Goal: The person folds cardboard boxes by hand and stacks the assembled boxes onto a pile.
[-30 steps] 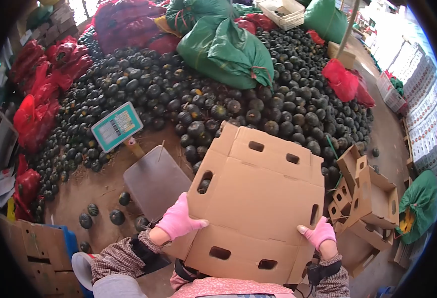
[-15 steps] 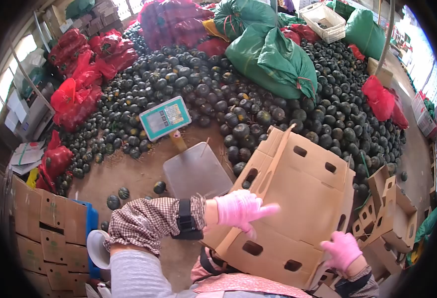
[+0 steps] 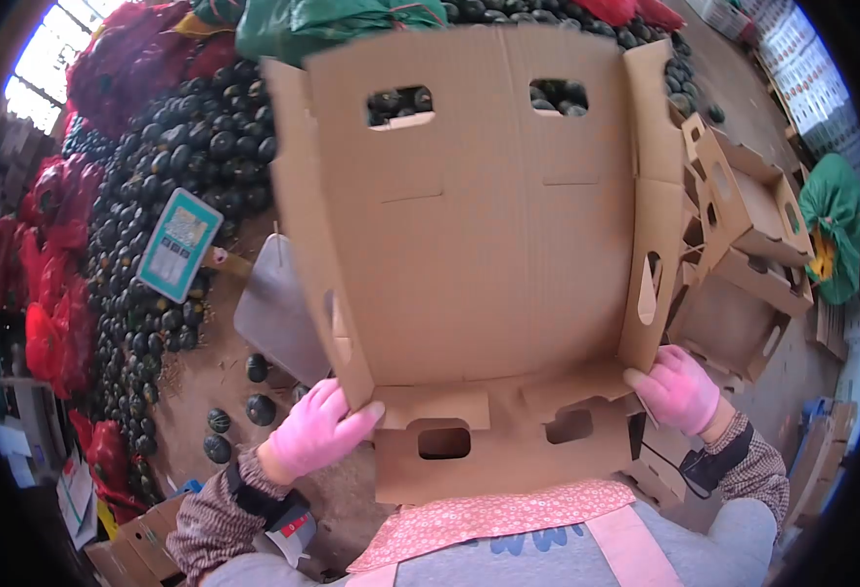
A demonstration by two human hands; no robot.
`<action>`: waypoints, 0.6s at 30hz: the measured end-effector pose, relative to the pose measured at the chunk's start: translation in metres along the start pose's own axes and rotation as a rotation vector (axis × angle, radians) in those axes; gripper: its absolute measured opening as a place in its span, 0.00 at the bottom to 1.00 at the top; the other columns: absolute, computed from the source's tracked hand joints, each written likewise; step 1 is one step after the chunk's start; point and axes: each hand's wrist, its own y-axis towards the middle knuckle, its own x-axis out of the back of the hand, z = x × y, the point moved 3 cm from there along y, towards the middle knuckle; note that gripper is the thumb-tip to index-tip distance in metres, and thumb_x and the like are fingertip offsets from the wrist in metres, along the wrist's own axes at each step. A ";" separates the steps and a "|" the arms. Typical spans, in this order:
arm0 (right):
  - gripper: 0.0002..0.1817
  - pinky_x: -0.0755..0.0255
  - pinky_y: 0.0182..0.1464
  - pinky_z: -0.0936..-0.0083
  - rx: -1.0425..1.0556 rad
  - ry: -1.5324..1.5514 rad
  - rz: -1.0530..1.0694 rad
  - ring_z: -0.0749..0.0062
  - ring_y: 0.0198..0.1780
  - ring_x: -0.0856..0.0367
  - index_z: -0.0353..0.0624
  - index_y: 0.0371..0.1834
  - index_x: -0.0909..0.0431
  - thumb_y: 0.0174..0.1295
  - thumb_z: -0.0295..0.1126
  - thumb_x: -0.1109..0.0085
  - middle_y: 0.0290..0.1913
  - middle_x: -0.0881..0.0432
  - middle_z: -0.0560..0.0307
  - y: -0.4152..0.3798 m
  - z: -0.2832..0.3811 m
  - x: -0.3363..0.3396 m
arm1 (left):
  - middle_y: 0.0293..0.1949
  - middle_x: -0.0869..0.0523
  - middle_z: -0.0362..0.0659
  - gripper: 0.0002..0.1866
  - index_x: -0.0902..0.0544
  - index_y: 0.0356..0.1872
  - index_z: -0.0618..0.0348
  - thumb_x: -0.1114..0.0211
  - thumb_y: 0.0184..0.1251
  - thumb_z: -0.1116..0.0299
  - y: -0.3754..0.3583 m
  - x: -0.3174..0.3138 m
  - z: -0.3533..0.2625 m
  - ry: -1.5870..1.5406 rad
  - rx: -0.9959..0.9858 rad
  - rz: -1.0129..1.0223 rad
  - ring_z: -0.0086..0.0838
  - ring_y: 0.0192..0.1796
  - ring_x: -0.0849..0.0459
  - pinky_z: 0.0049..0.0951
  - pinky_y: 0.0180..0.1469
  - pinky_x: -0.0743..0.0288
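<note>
A partly folded brown cardboard box (image 3: 479, 264) fills the middle of the view, its side walls standing up and hand holes cut through its panels. The near flap lies bent down in front of my apron. My left hand (image 3: 322, 428), in a pink glove, grips the near left corner with the thumb along the inside edge. On the near right corner, my pink-gloved right hand (image 3: 679, 391) holds the wall, thumb inside and fingers partly hidden behind the cardboard.
A digital scale with a teal display (image 3: 180, 245) and metal platform (image 3: 278, 313) stands left, beside a large heap of dark green squashes (image 3: 224, 147). Red mesh bags (image 3: 53, 333) lie farther left. Folded boxes (image 3: 752, 205) and a green sack (image 3: 831, 225) are at right.
The box has been raised and turned toward me, with its side walls now upright. My left hand has gone from pointing above it to gripping its left corner; my right hand grips the right corner.
</note>
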 end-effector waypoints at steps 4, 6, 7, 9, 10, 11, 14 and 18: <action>0.33 0.27 0.53 0.57 -0.066 0.102 0.104 0.51 0.52 0.24 0.40 0.55 0.26 0.41 0.37 0.30 0.45 0.23 0.51 0.006 0.013 0.003 | 0.49 0.20 0.50 0.32 0.21 0.54 0.51 0.23 0.42 0.62 0.000 0.007 -0.013 -0.264 0.128 0.074 0.51 0.56 0.22 0.48 0.56 0.27; 0.29 0.30 0.56 0.56 -0.199 0.380 -0.047 0.45 0.55 0.26 0.41 0.57 0.26 0.52 0.42 0.32 0.50 0.23 0.46 0.007 0.003 -0.006 | 0.53 0.22 0.53 0.19 0.17 0.46 0.58 0.29 0.55 0.61 0.007 0.006 -0.008 -0.343 0.170 -0.088 0.49 0.57 0.24 0.42 0.57 0.30; 0.28 0.30 0.56 0.56 -0.230 0.529 -0.041 0.43 0.55 0.26 0.40 0.57 0.26 0.56 0.43 0.34 0.51 0.23 0.44 0.006 -0.008 -0.016 | 0.52 0.22 0.53 0.17 0.16 0.45 0.61 0.30 0.58 0.61 0.001 -0.006 0.001 -0.592 0.458 -0.194 0.45 0.56 0.23 0.38 0.57 0.30; 0.24 0.31 0.61 0.60 -0.390 0.729 -0.082 0.52 0.56 0.24 0.38 0.60 0.29 0.64 0.37 0.38 0.53 0.22 0.46 0.015 -0.010 -0.016 | 0.52 0.22 0.52 0.14 0.17 0.43 0.67 0.34 0.65 0.65 0.025 -0.009 0.000 -0.869 0.830 -0.375 0.37 0.53 0.22 0.29 0.55 0.29; 0.24 0.31 0.62 0.62 -0.569 0.959 -0.126 0.56 0.57 0.25 0.38 0.62 0.31 0.65 0.35 0.39 0.54 0.22 0.48 0.017 -0.008 -0.020 | 0.51 0.22 0.51 0.13 0.17 0.43 0.67 0.35 0.65 0.67 0.031 -0.011 0.001 -0.757 0.809 -0.457 0.38 0.53 0.22 0.30 0.55 0.28; 0.25 0.32 0.63 0.65 -0.747 1.187 -0.175 0.61 0.58 0.25 0.37 0.64 0.32 0.65 0.32 0.39 0.55 0.23 0.50 0.015 -0.005 -0.026 | 0.51 0.21 0.50 0.12 0.17 0.43 0.67 0.35 0.66 0.68 0.035 -0.015 0.004 -0.641 0.786 -0.539 0.38 0.53 0.22 0.32 0.55 0.28; 0.41 0.32 0.64 0.71 -0.755 1.355 -0.295 0.73 0.64 0.30 0.38 0.74 0.46 0.61 0.30 0.32 0.62 0.28 0.56 0.023 0.014 -0.026 | 0.49 0.19 0.49 0.13 0.19 0.46 0.65 0.33 0.63 0.69 0.061 0.002 -0.004 -0.031 0.476 -0.520 0.42 0.51 0.19 0.38 0.55 0.25; 0.49 0.20 0.43 0.71 -0.857 0.596 0.092 0.65 0.44 0.15 0.40 0.74 0.45 0.53 0.39 0.24 0.46 0.17 0.52 -0.010 -0.006 -0.013 | 0.49 0.17 0.48 0.23 0.20 0.50 0.59 0.28 0.53 0.63 0.073 -0.009 0.001 0.039 -0.062 -0.149 0.44 0.51 0.18 0.43 0.56 0.24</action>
